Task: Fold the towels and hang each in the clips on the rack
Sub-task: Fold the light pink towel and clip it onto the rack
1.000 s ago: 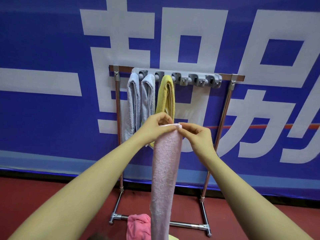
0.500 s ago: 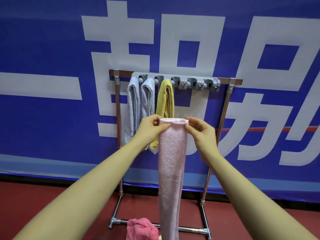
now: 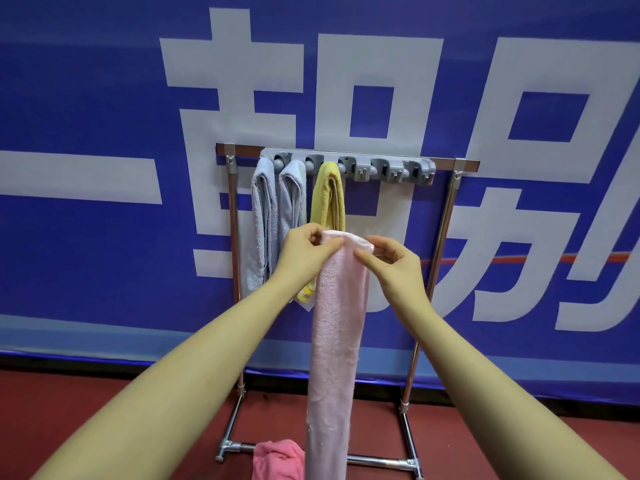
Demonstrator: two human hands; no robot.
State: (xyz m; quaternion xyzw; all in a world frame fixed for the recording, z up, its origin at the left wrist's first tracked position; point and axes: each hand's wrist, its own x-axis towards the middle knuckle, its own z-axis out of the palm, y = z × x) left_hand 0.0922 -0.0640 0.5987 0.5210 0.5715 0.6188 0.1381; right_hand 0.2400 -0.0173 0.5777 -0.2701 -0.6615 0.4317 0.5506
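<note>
Fingers point(image 3: 334, 244) of the left hand point(image 3: 304, 258) are pinching the left side of the pale pink towel's point(image 3: 336, 334) folded top, while the right hand point(image 3: 391, 268) is gripping the right side between thumb and fingertips. Compared with a second ago, the top is sitting as a wider, rounded loop instead of a tight pinched edge, and both hands are standing slightly further apart. In my judgement the fold is being squared up ahead of hanging. The towel is hanging as a long narrow strip in front of the rack point(image 3: 446, 216), below the clip bar point(image 3: 346, 164) and not yet touching it. Two grey towels point(image 3: 277, 209) and a yellow towel point(image 3: 329, 199) are already hanging from the left clips; the clips to the right are standing vacant. A darker pink towel point(image 3: 277, 459) is lying on the floor by the rack base, so at least two towels are remaining.
</note>
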